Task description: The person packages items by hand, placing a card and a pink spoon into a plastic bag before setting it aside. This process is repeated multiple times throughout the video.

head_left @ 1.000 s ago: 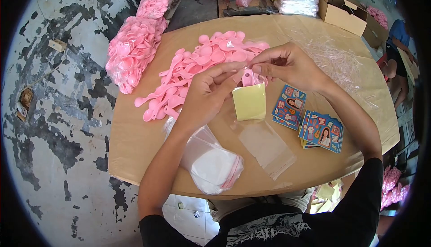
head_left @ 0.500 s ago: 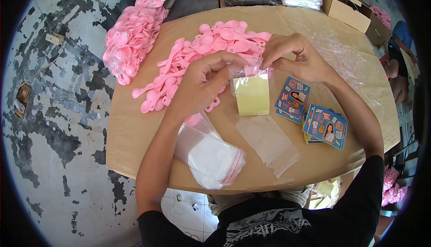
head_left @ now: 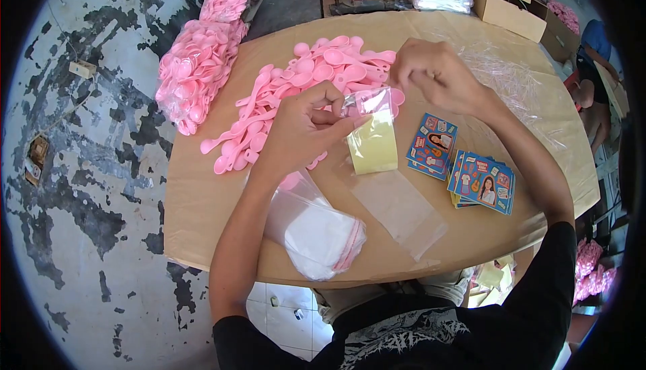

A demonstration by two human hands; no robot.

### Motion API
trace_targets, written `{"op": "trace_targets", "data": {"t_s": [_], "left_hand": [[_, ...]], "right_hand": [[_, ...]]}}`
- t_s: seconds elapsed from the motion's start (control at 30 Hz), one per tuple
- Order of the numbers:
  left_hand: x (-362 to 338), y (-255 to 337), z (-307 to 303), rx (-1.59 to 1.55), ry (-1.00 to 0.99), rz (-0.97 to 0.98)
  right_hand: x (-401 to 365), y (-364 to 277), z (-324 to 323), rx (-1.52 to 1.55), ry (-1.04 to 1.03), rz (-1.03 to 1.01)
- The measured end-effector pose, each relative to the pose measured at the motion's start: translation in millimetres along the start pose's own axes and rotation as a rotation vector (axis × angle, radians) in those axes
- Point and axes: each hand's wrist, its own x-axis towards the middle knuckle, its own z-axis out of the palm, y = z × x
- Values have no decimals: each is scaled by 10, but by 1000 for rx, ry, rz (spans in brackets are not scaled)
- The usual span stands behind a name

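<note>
My left hand (head_left: 306, 124) pinches the upper left edge of a clear plastic bag with a yellow card (head_left: 374, 144) inside. Just right of the bag's top, my right hand (head_left: 437, 77) is raised, its fingers curled and partly blurred; whether they hold anything is unclear. Behind both hands spreads a heap of pink spoons (head_left: 303, 70). A single clear bag (head_left: 402, 214) lies flat below the yellow card. To its left is a stack of clear bags (head_left: 319, 239). Blue printed cards (head_left: 483, 181) lie in two piles on the right.
Brown paper covers the table (head_left: 202, 202). Bagged pink spoons (head_left: 195, 67) stand at its back left edge. Clear plastic scraps (head_left: 505, 81) lie at the back right, near an open cardboard box (head_left: 515, 13). Another person (head_left: 595, 67) is at the far right.
My right hand has come away from the bag's top edge, up and to the right. My left hand still holds the bag, slightly lower. The whole view has shifted a little.
</note>
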Motion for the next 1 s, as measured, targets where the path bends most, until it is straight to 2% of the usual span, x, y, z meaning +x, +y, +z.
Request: {"op": "trace_targets", "data": {"t_s": [0.1,0.13,0.2,0.23,0.33,0.37,0.4,0.47,0.53,0.57,0.67,0.8,0.87,0.97,1.0], "left_hand": [[14,-31,4,-34,-3,95],[7,-20,21,-35,2,134],[0,89,89,-228,121,81],[10,134,108,-324,179,55],[-7,47,-97,29,7,-15],[-47,218,-103,347,-172,-71],[-74,225,-63,423,-248,-44],[-107,199,29,572,-396,17],[-136,152,101,631,-531,56],[-149,135,137,665,-601,76],[-157,127,198,629,-636,43],[-166,231,182,582,-606,-41],[-150,267,143,533,-547,-22],[-158,291,67,436,-426,-172],[-146,341,30,410,-497,-237]], "right_hand": [[51,-392,26,562,43,409],[53,-449,15,465,-37,390],[34,-548,8,277,-194,350],[13,-602,-30,348,-102,296],[-187,-796,-467,428,-59,333],[-280,-883,-709,382,-279,316],[-365,-971,-965,332,-499,296],[-516,-1184,-1305,253,-991,528],[-767,-1308,-1305,27,-940,533],[-873,-1329,-1200,-25,-795,524],[-887,-1366,-756,-237,-531,431],[-660,-1253,-105,-375,-363,136],[-598,-1127,190,-553,-493,121],[-476,-976,347,-336,-694,245],[-449,-939,339,-325,-673,231]]}}
